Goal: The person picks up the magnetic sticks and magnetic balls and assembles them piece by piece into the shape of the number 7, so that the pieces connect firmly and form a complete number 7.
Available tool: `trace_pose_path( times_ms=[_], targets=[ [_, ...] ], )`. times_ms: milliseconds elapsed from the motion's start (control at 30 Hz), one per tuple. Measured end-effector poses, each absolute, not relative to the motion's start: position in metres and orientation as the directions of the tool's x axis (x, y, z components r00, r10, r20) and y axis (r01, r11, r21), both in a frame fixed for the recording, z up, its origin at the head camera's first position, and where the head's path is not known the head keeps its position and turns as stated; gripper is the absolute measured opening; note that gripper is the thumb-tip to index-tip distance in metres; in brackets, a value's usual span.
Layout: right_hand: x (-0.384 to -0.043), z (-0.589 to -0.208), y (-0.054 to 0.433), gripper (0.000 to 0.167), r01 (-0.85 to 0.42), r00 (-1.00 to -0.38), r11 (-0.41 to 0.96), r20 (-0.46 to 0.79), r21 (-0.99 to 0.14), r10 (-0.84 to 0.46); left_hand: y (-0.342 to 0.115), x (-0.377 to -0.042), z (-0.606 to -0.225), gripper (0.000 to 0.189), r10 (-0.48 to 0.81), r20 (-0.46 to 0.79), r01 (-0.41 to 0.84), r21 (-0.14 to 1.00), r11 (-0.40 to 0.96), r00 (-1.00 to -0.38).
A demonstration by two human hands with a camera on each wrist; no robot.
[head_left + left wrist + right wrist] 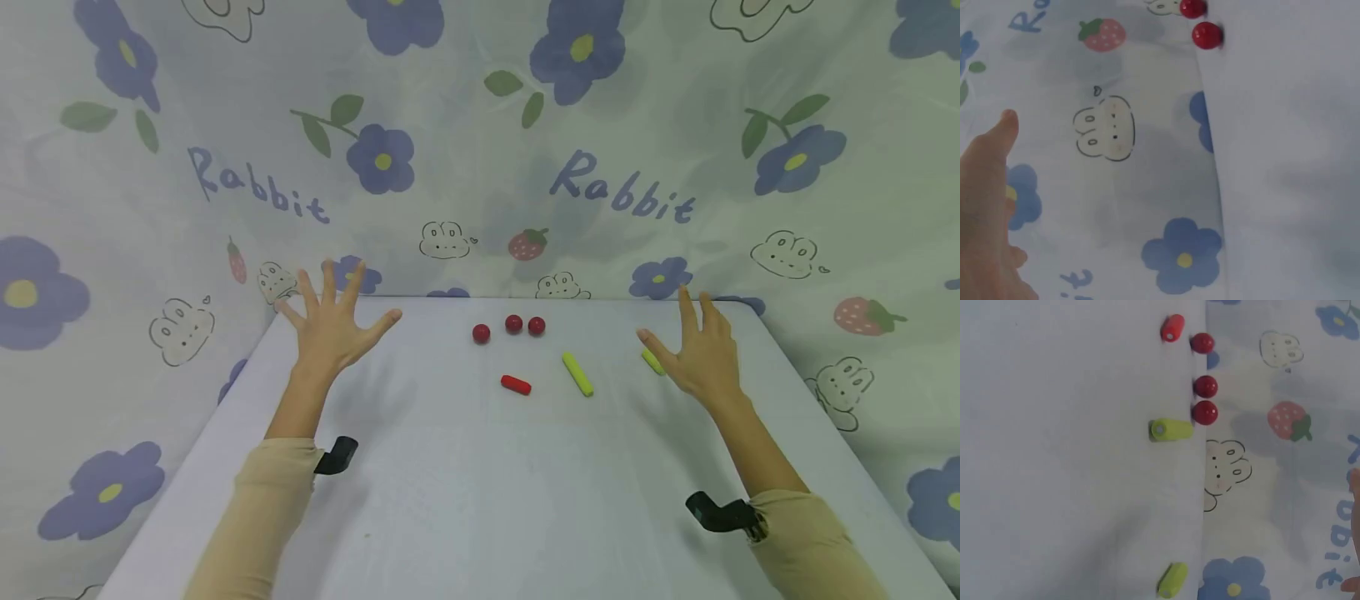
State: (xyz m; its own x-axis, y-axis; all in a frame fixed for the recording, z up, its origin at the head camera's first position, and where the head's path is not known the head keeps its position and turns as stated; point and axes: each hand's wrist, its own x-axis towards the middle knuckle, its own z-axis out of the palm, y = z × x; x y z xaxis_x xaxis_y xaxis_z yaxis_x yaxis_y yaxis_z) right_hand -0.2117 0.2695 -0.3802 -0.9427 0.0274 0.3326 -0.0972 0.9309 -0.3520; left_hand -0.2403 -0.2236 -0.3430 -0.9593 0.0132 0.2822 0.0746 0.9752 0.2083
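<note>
My left hand (327, 329) is raised over the left of the table with its fingers spread, holding nothing. On the other side my right hand (705, 354) is held up too, fingers extended, near a short yellow-green stick (653, 361). Between the hands lie a longer yellow-green stick (577, 374) and a short red stick (516, 384). Behind them are three dark red balls: one ball on the left (481, 333), a middle ball (513, 324) and a right ball (536, 326). In the right wrist view the longer yellow-green stick (1172, 429) shows a small grey dot on its end.
The white table (480, 500) ends at the back against a hanging cloth (465, 167) printed with flowers, rabbits and strawberries. A black wrist device (337, 456) sits at the left cuff, and another black device (722, 512) at the right cuff.
</note>
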Motion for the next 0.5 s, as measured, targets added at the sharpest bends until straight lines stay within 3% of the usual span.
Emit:
trace_pose_path(
  times_ms=[267,500],
  targets=[
    [-0.218,-0.398,0.257,0.084,-0.187,-0.94,0.868,0.341,-0.46,-0.022,-0.217,-0.244,-0.364,0.092,0.028,0.248,0.093,0.254,0.963,-0.968],
    [-0.222,-0.415,0.246,0.083,-0.268,-0.954,0.76,0.271,-0.592,-0.126,-0.209,-0.249,-0.384,0.09,0.036,0.22,0.098,0.281,0.955,-0.975]
  ],
)
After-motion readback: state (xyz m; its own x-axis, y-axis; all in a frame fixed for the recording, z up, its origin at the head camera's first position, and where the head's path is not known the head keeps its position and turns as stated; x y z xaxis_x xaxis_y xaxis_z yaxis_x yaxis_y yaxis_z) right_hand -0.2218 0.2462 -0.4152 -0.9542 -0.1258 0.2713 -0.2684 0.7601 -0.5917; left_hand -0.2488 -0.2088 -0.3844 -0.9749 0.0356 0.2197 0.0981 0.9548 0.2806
